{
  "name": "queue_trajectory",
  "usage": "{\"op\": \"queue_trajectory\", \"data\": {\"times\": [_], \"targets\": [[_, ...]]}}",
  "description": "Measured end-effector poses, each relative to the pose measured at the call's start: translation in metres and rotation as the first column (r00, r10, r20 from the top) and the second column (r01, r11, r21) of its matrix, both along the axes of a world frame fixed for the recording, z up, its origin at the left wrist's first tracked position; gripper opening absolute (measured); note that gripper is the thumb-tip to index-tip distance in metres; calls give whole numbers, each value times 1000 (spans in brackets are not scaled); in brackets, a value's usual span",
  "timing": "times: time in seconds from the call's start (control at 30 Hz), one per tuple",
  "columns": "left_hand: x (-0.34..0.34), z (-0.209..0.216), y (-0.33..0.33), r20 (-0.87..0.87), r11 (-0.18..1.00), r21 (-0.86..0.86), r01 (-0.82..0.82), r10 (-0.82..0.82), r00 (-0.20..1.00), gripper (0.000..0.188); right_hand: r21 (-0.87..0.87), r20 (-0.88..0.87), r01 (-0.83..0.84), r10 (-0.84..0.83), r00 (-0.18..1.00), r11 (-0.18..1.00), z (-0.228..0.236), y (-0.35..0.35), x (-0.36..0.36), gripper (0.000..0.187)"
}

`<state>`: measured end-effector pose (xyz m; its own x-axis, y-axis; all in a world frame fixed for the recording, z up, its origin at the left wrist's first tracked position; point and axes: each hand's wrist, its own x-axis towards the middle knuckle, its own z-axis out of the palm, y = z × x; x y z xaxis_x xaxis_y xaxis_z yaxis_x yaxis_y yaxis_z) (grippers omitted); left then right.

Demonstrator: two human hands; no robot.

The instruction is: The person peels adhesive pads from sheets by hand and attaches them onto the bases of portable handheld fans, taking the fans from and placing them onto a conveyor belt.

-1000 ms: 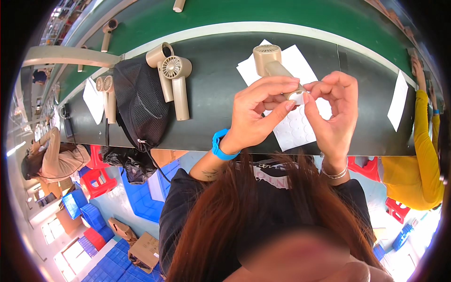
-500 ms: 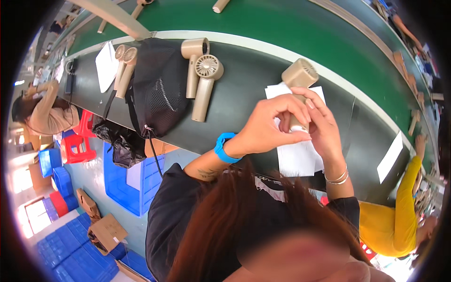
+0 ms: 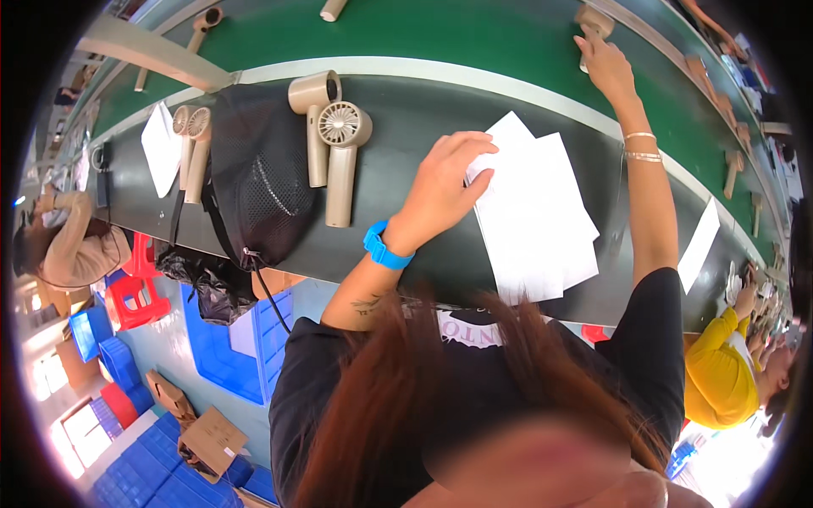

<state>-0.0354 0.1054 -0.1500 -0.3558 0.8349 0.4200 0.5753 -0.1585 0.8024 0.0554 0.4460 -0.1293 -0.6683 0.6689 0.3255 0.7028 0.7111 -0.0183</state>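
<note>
My right hand is stretched far forward over the green belt, its fingers around a beige handheld fan with the handle pointing back toward me. Part of that handle is hidden by the fingers. My left hand, with a blue wristband, rests at the left edge of overlapping white paper sheets. Its fingers are bent, and thumb and forefinger stand apart over the paper's upper left corner. Left of it, two beige handheld fans lie side by side, the nearer fan with its round grille facing up.
A black mesh bag lies left on the dark worktop, beside two more fans and a white sheet. A pale rail edges the green belt, which carries other fans. Blue crates stand on the floor. Co-workers sit left and right.
My hands have parted. The right one has carried the fan forward from above the papers to the green belt. My left hand has come down to the papers, which now show more fully.
</note>
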Motion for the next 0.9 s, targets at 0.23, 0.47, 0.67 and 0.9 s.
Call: {"op": "queue_trajectory", "data": {"times": [0.23, 0.47, 0.67, 0.9], "targets": [[11, -3, -2, -164, 994, -107, 25, -43, 986, 49, -551, -431, -456, 230, 873, 699, 15, -185, 51, 15], [19, -9, 4, -186, 993, -111, 33, -53, 981, 61, -340, -395, -347, 202, 896, 874, -20, -243, 56, 11], [21, -10, 4, -183, 994, -96, 49, -66, 981, 66, -450, -404, -305, 114, 908, 839, -17, -242, 57, 8], [21, -7, 2, -229, 994, -113, 6, -32, 973, 63, -462, -476, -396, 155, 866, 793, -4, -238, 62, 3]]}}
